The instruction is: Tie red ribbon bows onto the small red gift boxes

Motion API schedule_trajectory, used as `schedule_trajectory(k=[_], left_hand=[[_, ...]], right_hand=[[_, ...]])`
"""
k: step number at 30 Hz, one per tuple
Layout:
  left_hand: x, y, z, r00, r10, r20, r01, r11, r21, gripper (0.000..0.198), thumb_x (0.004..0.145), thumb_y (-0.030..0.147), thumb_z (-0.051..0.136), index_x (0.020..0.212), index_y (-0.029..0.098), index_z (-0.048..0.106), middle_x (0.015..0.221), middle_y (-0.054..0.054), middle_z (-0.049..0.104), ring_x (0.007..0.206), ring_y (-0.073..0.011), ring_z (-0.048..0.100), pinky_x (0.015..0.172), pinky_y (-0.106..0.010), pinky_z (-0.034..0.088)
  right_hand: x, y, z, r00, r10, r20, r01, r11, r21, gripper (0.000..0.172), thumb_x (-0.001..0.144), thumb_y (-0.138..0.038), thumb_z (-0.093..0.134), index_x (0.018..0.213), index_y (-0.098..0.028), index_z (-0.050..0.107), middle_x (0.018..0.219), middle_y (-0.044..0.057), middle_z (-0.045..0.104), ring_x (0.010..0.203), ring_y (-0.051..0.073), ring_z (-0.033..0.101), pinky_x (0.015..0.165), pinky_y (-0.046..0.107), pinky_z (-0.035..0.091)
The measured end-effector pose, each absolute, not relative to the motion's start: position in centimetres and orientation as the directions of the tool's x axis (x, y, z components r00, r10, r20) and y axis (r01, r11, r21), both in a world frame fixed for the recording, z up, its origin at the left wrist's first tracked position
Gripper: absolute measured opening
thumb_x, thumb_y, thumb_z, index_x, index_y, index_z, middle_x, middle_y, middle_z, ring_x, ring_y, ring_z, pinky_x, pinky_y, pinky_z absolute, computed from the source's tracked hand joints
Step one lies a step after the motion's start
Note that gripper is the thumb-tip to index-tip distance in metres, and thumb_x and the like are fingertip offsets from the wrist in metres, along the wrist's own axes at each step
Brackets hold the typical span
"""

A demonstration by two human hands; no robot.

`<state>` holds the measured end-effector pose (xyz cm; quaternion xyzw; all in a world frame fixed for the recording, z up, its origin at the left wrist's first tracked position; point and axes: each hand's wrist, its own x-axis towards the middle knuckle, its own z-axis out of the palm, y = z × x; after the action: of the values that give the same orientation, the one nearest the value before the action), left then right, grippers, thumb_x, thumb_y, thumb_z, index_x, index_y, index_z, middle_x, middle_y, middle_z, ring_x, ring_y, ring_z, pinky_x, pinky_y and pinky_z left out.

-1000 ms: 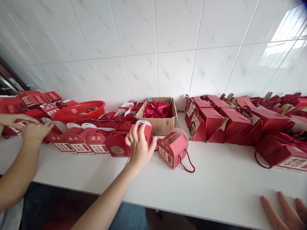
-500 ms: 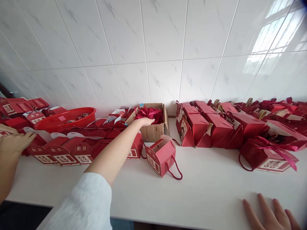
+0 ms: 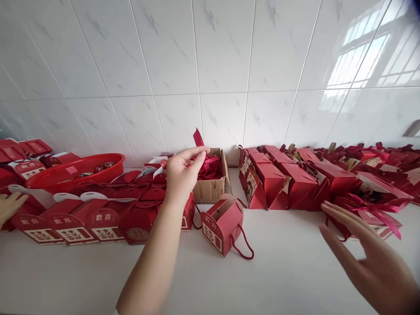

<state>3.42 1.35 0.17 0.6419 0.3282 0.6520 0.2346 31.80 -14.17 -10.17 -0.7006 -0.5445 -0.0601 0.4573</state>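
My left hand [image 3: 183, 171] is raised over a cardboard box [image 3: 210, 190] full of dark red ribbons [image 3: 211, 169]. Its thumb and index finger are pinched together on a red ribbon [image 3: 198, 137], whose end sticks up above the fingers. At the right my right hand [image 3: 367, 253] is held over the table, fingers stretched and thumb apart, with nothing in it. Behind it sits a red gift box tied with a ribbon bow [image 3: 370, 210], partly hidden. In front of the cardboard box, a red gift box with a rope handle [image 3: 225, 225] stands with its top flaps up.
Rows of red gift boxes [image 3: 105, 218] line the left side, around a red plastic basin [image 3: 78, 173]. Taller red boxes [image 3: 298, 179] stand at the right along the tiled wall [image 3: 223, 109]. Another person's hand [image 3: 11, 208] is at the far left edge.
My left hand has lifted from the cardboard box, bringing up a ribbon between its fingers. My right hand has risen off the table and moved inward. The view has shifted slightly.
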Motion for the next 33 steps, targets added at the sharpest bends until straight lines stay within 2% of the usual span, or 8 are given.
schedule_trajectory(k=[2, 4, 8, 11, 14, 17, 24, 33], left_hand=[[3.5, -0.8, 1.1, 0.022, 0.726, 0.687, 0.14, -0.683, 0.717, 0.019, 0.079, 0.026, 0.064, 0.092, 0.018, 0.074, 0.095, -0.006, 0.074, 0.093, -0.0198, 0.067, 0.085, -0.032, 0.053], [3.4, -2.5, 1.5, 0.167, 0.725, 0.669, 0.157, -0.689, 0.707, 0.013, 0.079, 0.022, 0.064, 0.087, 0.018, 0.074, 0.089, -0.005, 0.074, 0.084, -0.0182, 0.068, 0.073, -0.028, 0.055], [3.3, -4.2, 1.0, 0.304, 0.724, 0.619, 0.135, -0.676, 0.724, 0.015, 0.083, 0.016, 0.057, 0.095, 0.023, 0.062, 0.085, -0.001, 0.071, 0.066, -0.0131, 0.065, 0.05, -0.022, 0.047], [3.4, -4.2, 0.5, 0.3, 0.744, 0.597, 0.114, -0.65, 0.752, 0.022, 0.083, 0.013, 0.054, 0.099, 0.027, 0.05, 0.085, 0.001, 0.068, 0.053, -0.0101, 0.057, 0.042, -0.022, 0.04], [3.7, -3.8, 0.3, 0.329, 0.738, 0.589, 0.141, -0.655, 0.742, 0.022, 0.082, 0.01, 0.053, 0.096, 0.026, 0.045, 0.079, 0.002, 0.066, 0.057, -0.0103, 0.057, 0.05, -0.023, 0.044], [4.0, -3.2, 0.3, 0.353, 0.72, 0.597, 0.153, -0.674, 0.722, 0.022, 0.081, 0.007, 0.052, 0.094, 0.024, 0.045, 0.078, 0.003, 0.065, 0.065, -0.0109, 0.058, 0.059, -0.023, 0.047], [3.5, -1.6, 0.2, 0.484, 0.711, 0.511, 0.25, -0.672, 0.697, 0.025, 0.082, 0.003, 0.041, 0.088, 0.02, 0.058, 0.081, 0.001, 0.063, 0.075, -0.0106, 0.06, 0.067, -0.021, 0.048], [1.8, -1.0, 0.7, 0.505, 0.778, 0.375, 0.46, -0.61, 0.645, 0.017, 0.079, 0.008, 0.046, 0.074, 0.021, 0.057, 0.061, 0.006, 0.051, 0.052, -0.0068, 0.044, 0.046, -0.018, 0.035]], right_hand=[[29.1, -12.6, -5.0, 0.367, 0.702, 0.609, 0.746, 0.168, -0.644, 0.038, 0.081, -0.047, 0.058, 0.113, -0.026, 0.064, 0.108, 0.008, 0.068, 0.081, 0.024, 0.066, 0.038, 0.023, 0.047], [26.5, -11.2, -1.5, 0.326, 0.749, 0.577, 0.636, 0.277, -0.72, 0.038, 0.084, -0.044, 0.059, 0.115, -0.023, 0.064, 0.099, 0.009, 0.069, 0.056, 0.014, 0.06, 0.04, 0.024, 0.045], [22.2, -8.1, 0.9, 0.011, 0.84, 0.543, 0.508, 0.463, -0.726, 0.032, 0.082, -0.044, 0.063, 0.105, -0.022, 0.071, 0.094, 0.006, 0.071, 0.078, 0.019, 0.066, 0.058, 0.025, 0.055], [20.2, -6.2, 0.4, -0.135, 0.857, 0.497, 0.271, 0.515, -0.813, 0.024, 0.081, -0.041, 0.065, 0.094, -0.022, 0.074, 0.087, 0.004, 0.072, 0.078, 0.018, 0.067, 0.065, 0.026, 0.057], [19.3, -5.2, -0.4, -0.005, 0.826, 0.564, 0.121, 0.56, -0.82, 0.017, 0.08, -0.036, 0.068, 0.073, -0.022, 0.073, 0.065, 0.0, 0.068, 0.063, 0.014, 0.065, 0.057, 0.023, 0.055], [19.0, -5.2, -0.8, 0.162, 0.779, 0.605, 0.156, 0.585, -0.796, 0.021, 0.078, -0.032, 0.07, 0.059, -0.022, 0.07, 0.05, -0.003, 0.06, 0.049, 0.011, 0.057, 0.045, 0.022, 0.049], [20.3, -5.1, -1.4, 0.478, 0.52, 0.708, 0.126, 0.757, -0.641, 0.007, 0.075, -0.025, 0.075, 0.069, -0.026, 0.073, 0.058, -0.005, 0.061, 0.058, 0.012, 0.059, 0.057, 0.027, 0.052], [24.0, -3.5, -0.8, 0.633, 0.517, 0.577, -0.167, 0.818, -0.551, 0.018, 0.081, -0.021, 0.069, 0.063, -0.019, 0.069, 0.076, -0.001, 0.067, 0.072, 0.014, 0.065, 0.071, 0.037, 0.056]])
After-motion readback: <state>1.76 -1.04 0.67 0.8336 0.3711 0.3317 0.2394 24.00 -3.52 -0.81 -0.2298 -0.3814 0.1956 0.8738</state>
